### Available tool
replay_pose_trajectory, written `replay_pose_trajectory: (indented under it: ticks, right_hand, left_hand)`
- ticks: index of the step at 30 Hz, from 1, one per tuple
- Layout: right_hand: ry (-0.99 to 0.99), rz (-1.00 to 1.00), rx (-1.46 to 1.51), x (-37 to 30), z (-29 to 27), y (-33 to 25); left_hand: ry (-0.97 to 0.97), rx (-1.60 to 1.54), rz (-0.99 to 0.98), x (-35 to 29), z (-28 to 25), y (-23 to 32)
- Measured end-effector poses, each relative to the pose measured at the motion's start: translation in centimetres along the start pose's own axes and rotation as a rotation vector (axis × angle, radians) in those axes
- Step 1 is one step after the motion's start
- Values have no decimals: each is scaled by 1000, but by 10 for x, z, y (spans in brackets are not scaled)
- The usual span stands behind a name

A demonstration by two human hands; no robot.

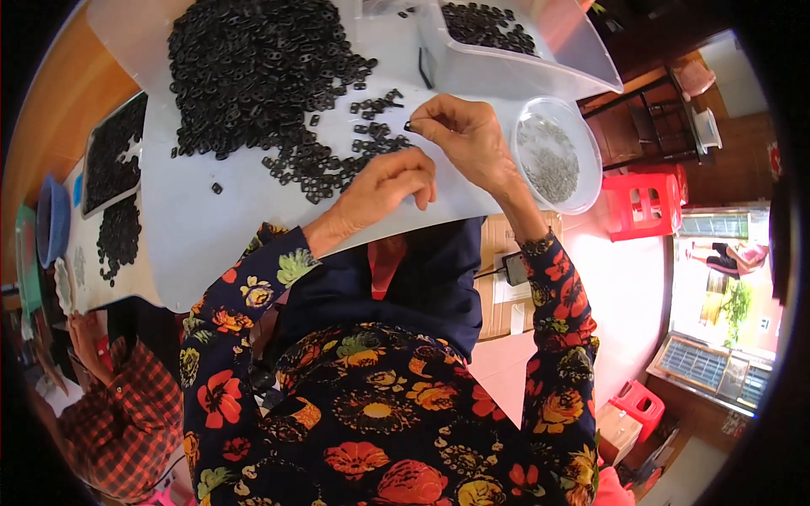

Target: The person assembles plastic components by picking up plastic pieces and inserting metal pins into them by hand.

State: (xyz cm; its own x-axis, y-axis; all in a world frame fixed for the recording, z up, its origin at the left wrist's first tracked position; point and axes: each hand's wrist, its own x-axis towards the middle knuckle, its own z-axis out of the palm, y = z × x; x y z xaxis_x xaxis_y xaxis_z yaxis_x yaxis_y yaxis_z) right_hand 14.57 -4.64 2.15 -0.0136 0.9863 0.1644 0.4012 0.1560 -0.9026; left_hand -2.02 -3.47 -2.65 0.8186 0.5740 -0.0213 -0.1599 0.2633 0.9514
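Observation:
My right hand (466,139) is closed in a pinch on a small black plastic piece (409,126), held just above the table. To its left, my left hand (390,187) has its fingers curled inward over the near table edge; whatever is in them, if anything, is hidden. Loose black pieces (316,160), flat links with holes, lie scattered just beyond the left hand. A large heap of the same pieces (253,76) covers the far left of the white tabletop (224,240). Beside my right wrist stands a round clear tub (593,160) with many tiny silvery parts (553,169).
A translucent bin (523,72) with more black pieces stands at the far right. At left, another person in a checked shirt (126,413) sits by a tray of black pieces (91,207) and a blue basin (54,219). A red stool (641,207) and a cardboard box (498,316) are on the right.

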Motion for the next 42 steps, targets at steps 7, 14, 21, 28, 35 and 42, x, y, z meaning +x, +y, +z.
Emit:
replay_pose_trajectory:
  ticks: [7, 14, 21, 28, 35, 42]
  right_hand:
    - [34, 134, 201, -33, -4, 14]
    - [60, 133, 271, -39, -2, 26]
    - [125, 66, 218, -48, 5, 20]
    - [196, -8, 4, -55, -12, 6]
    - [375, -109, -705, -39, -153, 67]
    - [176, 30, -603, -44, -160, 73]
  left_hand:
    - [196, 289, 194, 7, 3, -6]
    - [218, 297, 152, 8, 3, -6]
    - [301, 501, 123, 7, 9, -5]
    - [200, 311, 111, 4, 6, -11]
    - [162, 342, 63, 7, 7, -7]
    - [170, 336, 94, 5, 5, -7]
